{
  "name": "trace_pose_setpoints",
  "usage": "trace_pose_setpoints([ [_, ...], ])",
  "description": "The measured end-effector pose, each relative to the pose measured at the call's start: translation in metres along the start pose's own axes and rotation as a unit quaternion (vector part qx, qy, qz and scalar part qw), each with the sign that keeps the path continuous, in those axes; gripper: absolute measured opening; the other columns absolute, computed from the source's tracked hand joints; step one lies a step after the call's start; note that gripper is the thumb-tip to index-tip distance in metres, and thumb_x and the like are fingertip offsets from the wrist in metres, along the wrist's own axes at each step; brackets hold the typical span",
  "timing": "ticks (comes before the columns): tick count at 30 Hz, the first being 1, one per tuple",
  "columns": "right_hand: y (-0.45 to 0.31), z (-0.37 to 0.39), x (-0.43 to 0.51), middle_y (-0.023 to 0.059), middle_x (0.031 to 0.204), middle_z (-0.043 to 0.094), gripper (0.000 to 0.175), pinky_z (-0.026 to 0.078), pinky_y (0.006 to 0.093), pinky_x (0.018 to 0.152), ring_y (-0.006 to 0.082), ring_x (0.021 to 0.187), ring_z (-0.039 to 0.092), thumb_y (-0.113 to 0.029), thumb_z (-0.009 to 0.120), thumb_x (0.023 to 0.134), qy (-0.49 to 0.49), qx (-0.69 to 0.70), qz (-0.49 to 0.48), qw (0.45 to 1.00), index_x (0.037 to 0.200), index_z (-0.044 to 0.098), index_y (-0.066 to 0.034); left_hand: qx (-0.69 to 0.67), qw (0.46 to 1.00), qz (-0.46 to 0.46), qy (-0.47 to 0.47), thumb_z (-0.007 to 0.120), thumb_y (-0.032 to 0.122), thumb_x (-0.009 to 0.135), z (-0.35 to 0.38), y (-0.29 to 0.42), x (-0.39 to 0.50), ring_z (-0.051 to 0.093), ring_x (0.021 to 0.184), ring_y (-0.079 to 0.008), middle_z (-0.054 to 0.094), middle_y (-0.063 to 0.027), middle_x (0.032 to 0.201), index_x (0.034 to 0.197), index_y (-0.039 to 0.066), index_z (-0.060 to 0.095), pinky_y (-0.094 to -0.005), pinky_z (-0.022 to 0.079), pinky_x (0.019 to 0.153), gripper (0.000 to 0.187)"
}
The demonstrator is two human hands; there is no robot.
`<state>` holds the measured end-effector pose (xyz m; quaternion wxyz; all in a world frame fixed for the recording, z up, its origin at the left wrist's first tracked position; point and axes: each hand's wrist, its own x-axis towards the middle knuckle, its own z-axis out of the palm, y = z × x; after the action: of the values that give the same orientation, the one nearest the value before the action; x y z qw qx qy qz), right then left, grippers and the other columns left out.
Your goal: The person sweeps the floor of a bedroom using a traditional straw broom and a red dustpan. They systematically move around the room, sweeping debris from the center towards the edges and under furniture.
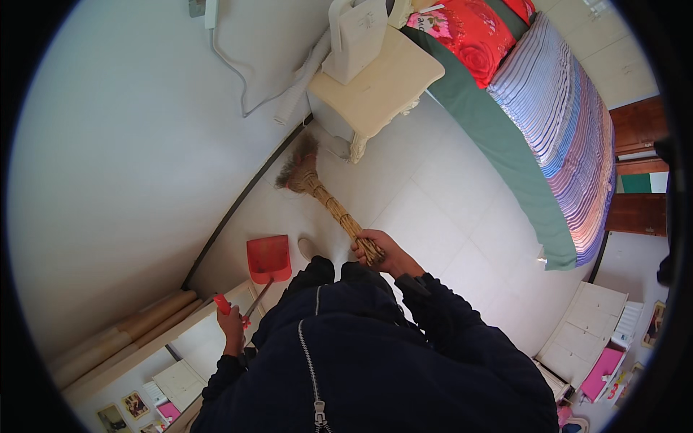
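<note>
My right hand (379, 250) grips the bound-stalk handle of a straw broom (331, 204). The broom slants away from me, and its dark, splayed bristles reach the floor beside the wall's black baseboard. On my left side, my left hand (231, 323) is closed around the red grip of a long-handled dustpan. The red dustpan pan (269, 260) rests on the tiled floor, left of my shoe (307, 248). Some dark smudges show inside the pan; I cannot tell whether they are dirt or stains.
A cream bedside table (379, 97) with a white container (357, 40) stands ahead. To the right is a bed with a striped cover (557, 130) and green sheet (482, 140). Rolled material (130, 335) and a mirror (184, 346) are at left. A white cabinet (582, 319) stands behind right.
</note>
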<state>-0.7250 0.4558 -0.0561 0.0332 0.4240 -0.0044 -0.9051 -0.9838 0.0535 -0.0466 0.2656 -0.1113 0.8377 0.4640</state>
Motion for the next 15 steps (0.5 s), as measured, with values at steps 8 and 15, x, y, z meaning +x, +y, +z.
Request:
trace_pose_setpoints([
  [8, -0.019, 0.026, 0.035, 0.0097, 0.076, 0.056, 0.016, 0.053, 0.0320, 0.053, 0.0177, 0.060, 0.058, -0.017, 0.052, 0.092, -0.012, 0.019, -0.017, 1.000, 0.098, 0.045, -0.0049, 0.008, 1.000, 0.017, 0.003, 0.057, 0.006, 0.084, -0.003, -0.007, 0.000, 0.049, 0.041, -0.0159, 0.049, -0.0061, 0.064, 0.107, 0.002, 0.048, -0.0305, 0.042, 0.038, 0.025],
  [15, -0.008, 0.001, 0.016, 0.0114, 0.080, 0.059, 0.020, 0.052, 0.0294, 0.051, 0.0172, 0.058, 0.057, -0.020, 0.053, 0.092, -0.049, 0.121, 0.074, 0.989, 0.100, 0.046, -0.0028, 0.018, 1.000, 0.005, 0.016, 0.057, 0.007, 0.084, -0.005, -0.016, 0.003, 0.049, 0.041, -0.0163, 0.050, -0.0064, 0.064, 0.107, 0.002, 0.048, -0.0305, 0.043, 0.038, 0.026],
])
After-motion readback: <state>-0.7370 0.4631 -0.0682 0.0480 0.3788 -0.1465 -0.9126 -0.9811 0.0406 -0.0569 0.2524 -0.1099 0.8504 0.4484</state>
